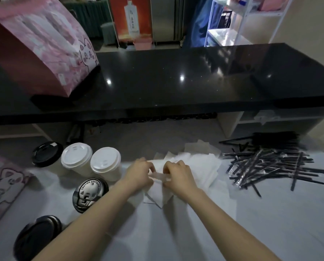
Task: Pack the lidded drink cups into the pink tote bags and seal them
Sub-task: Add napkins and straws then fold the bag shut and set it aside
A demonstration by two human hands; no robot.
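The left hand (140,171) and right hand (178,174) pinch a clear strip (160,176) over napkins (204,166); five lidded cups (105,162) sit unbagged, one pink bag (40,49) stands apart, so most packing seems left

Straws and paper on a white-covered bench (232,223), with a shop backdrop behind.
A loose heap of black straws (270,166) in clear wrappers is spread at the right of the bench, just beside a pile of white paper sheets (200,162) fanned out near its middle. A glossy black upper bench (176,81) is set behind, with lights mirrored in it. Beyond it, a white shelf rack (238,21) is seen at the right, a red-orange poster (131,17) showing a bottle in the centre, and a pink bin (142,44) below the poster.
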